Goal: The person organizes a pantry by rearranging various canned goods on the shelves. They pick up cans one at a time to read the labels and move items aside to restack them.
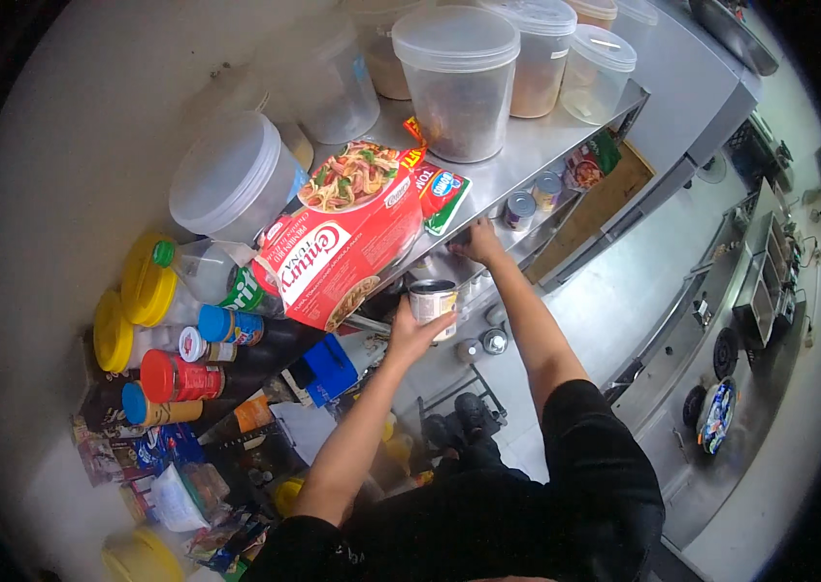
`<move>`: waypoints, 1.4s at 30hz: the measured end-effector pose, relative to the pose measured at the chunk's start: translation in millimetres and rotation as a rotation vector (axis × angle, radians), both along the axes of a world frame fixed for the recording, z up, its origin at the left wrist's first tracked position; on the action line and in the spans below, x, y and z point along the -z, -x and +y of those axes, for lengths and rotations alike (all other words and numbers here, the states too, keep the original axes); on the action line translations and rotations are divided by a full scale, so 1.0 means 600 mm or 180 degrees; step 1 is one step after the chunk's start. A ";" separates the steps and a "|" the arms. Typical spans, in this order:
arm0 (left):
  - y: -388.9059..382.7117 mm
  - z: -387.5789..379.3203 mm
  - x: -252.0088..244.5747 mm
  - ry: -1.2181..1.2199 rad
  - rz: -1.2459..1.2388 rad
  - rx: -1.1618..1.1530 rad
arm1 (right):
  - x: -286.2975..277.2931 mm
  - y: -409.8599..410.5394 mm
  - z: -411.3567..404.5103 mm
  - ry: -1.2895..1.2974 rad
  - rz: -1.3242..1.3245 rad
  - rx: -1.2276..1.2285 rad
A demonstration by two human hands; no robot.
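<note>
My left hand (412,332) is wrapped around a tin can (434,304), thumb across its pale label, in front of the shelving. Its dark upper end faces me. My right hand (484,241) reaches in beneath the edge of the stainless steel upper shelf (527,167). Its fingertips are partly hidden there, so I cannot tell whether they grip anything. Just beyond that hand, two tin cans, a nearer one (520,209) and a farther one (546,190), stand on the lower shelf. A red Century Tuna pack (352,240) lies on the upper shelf above my left hand.
Lidded plastic tubs, one large (458,87), line the upper shelf. Left are a Sprite bottle (217,273) and jars, one red-lidded (181,376). A grey refrigerator (701,87) stands beyond the shelving. A steel counter (716,465) runs along the right. My feet are by a metal step frame (465,396).
</note>
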State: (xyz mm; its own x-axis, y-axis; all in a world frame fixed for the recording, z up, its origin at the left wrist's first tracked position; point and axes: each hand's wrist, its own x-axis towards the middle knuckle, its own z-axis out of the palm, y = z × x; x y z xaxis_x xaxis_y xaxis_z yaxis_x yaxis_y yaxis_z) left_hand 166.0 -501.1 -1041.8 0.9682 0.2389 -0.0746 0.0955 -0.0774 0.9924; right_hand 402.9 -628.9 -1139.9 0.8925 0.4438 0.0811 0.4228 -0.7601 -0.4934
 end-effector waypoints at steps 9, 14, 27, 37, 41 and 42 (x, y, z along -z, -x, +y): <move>0.086 0.015 -0.072 0.3033 0.0628 0.0724 | 0.017 0.017 0.003 0.0299 0.0666 -0.0252; 0.131 0.014 -0.096 0.3521 0.0299 0.0671 | -0.071 0.144 -0.093 -0.1836 0.2809 -0.0038; 0.228 0.008 -0.257 0.3545 -0.1068 0.1082 | -0.394 0.417 -0.093 -0.4816 0.3344 -0.0410; 0.286 0.038 -0.450 0.2611 -0.2379 0.0527 | -0.610 0.461 -0.028 -0.3367 0.0700 -0.1987; 0.332 0.066 -0.538 0.2248 -0.2739 0.0541 | -0.740 0.475 -0.011 -0.1935 -0.0802 -0.2727; 0.342 0.076 -0.553 0.2100 -0.2785 0.0576 | -0.771 0.485 -0.007 -0.1870 -0.1052 -0.2895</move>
